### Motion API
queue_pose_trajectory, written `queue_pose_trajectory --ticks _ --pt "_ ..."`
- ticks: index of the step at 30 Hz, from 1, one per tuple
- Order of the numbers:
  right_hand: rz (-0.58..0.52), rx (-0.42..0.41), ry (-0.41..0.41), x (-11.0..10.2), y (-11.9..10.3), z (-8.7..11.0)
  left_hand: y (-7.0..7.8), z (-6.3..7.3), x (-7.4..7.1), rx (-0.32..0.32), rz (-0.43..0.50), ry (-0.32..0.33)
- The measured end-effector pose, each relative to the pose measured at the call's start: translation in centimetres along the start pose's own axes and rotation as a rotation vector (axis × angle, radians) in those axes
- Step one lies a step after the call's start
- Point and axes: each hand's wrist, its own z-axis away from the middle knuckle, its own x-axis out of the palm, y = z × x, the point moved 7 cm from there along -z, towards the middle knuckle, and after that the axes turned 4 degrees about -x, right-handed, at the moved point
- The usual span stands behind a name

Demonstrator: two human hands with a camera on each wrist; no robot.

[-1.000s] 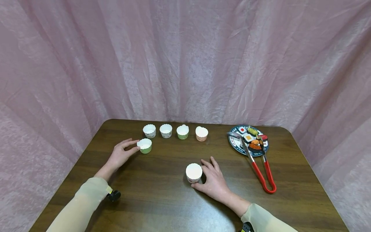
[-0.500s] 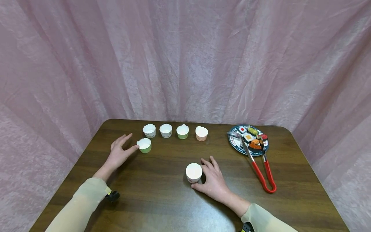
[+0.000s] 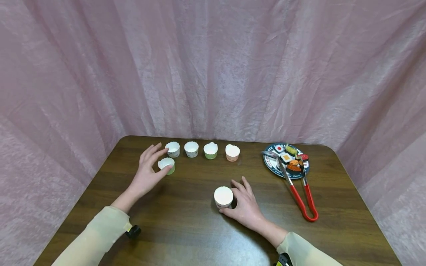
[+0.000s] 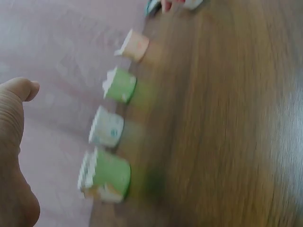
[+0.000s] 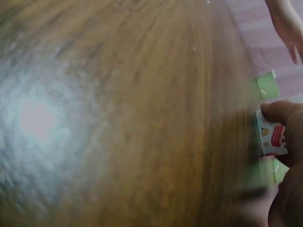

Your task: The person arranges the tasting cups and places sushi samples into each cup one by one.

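Note:
In the head view my left hand is over the left side of a green paper baking cup, fingers stretched out and thumb apart from them. The left wrist view shows its thumb away from the green baking cup. My right hand holds a white baking cup between thumb and index finger, near the middle of the table; the other fingers are spread. In the right wrist view the thumb lies against this baking cup, which has a red cake print.
Along the back edge stand two white baking cups, another green one and an orange one. At right, red-handled tongs lie across a patterned plate bearing sushi-like pieces. A pink curtain hangs behind the table.
My left hand has let go of the green baking cup, spread its fingers and moved up and to the right over it. The right hand stays on the white cup.

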Motion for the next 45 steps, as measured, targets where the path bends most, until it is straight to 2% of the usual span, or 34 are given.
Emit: queue_pose_trajectory --ticks 4,10,14,17,22,25,30,38,45 --pt "0.008 -0.012 0.008 0.0 0.1 -0.1 2.5 0.1 1.3 0.069 -0.002 -0.037" --pt "0.025 -0.018 0.003 0.2 0.2 -0.2 4.9 0.4 3.1 0.111 0.009 -0.142" --pt "0.023 -0.022 -0.001 0.2 0.1 -0.2 5.9 0.5 3.9 0.119 0.008 -0.191" --pt "0.022 -0.022 -0.004 0.2 0.1 -0.2 6.5 0.9 4.7 0.134 -0.026 -0.246" --pt "0.030 -0.018 -0.008 0.2 0.1 -0.3 7.5 2.1 7.1 0.154 -0.090 -0.377" --pt "0.033 -0.021 -0.011 0.2 0.1 -0.3 7.7 2.7 8.8 0.155 -0.116 -0.426" --pt "0.028 -0.021 -0.011 0.2 0.1 -0.2 8.1 3.0 11.1 0.156 -0.141 -0.466" --pt "0.017 -0.015 -0.014 0.3 0.3 -0.1 8.7 3.5 14.0 0.138 -0.116 -0.503" --pt "0.023 -0.051 0.011 0.2 0.1 -0.1 8.7 3.8 15.3 0.082 -0.114 -0.482"
